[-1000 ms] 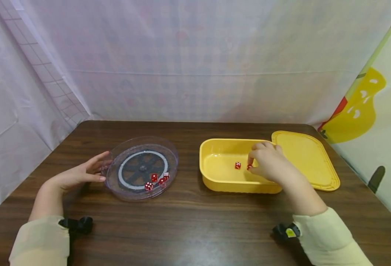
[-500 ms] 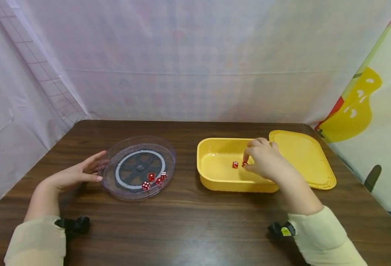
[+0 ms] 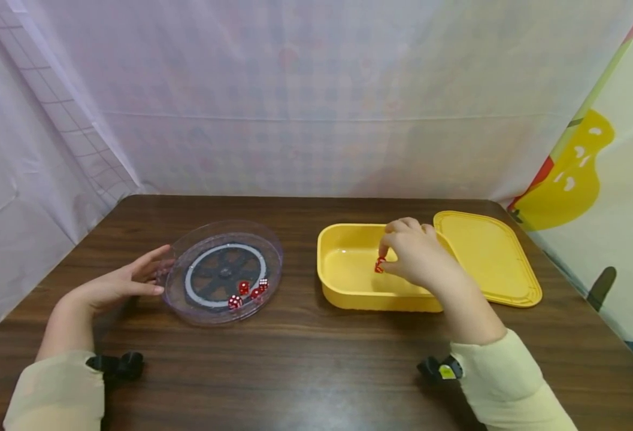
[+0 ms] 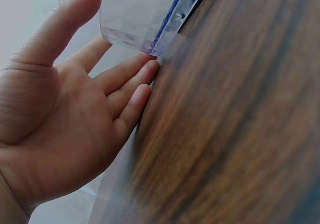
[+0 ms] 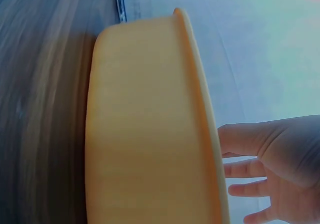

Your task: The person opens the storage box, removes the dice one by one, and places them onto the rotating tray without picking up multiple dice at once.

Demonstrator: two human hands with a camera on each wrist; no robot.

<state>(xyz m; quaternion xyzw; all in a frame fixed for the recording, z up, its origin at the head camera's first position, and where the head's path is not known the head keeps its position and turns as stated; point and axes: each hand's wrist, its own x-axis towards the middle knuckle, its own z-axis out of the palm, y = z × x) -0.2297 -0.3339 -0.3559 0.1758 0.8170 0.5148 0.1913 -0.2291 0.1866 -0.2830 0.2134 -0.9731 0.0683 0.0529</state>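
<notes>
In the head view, my right hand (image 3: pixel 415 254) reaches into a yellow box (image 3: pixel 348 302), thumb and forefinger pinching a small red die. Red dice (image 3: pixel 379 265) with white dots show at those fingertips, close together; the fingers partly hide them. The right wrist view has the box wall (image 5: pixel 145 124) in front, hiding those fingertips and the dice. At left, my left hand (image 3: pixel 117 287) lies beside a clear round dish (image 3: pixel 187 314), fingers extended. Its fingertips touch or nearly touch the dish wall (image 4: pixel 135 28) in the left wrist view. Several red dice (image 3: pixel 244 288) lie in the dish.
A flat yellow lid (image 3: pixel 491 257) lies right of the box, one end close against it. The brown wooden table (image 3: pixel 294 371) extends in front. Behind it hangs a pale curtain (image 3: pixel 273 108). Inside or under the dish shows a dark wheel-like pattern with a white ring.
My right hand has slid left inside the box with one die, bringing it up to the other die there. The left hand and the dish keep their places; the head view has shifted slightly.
</notes>
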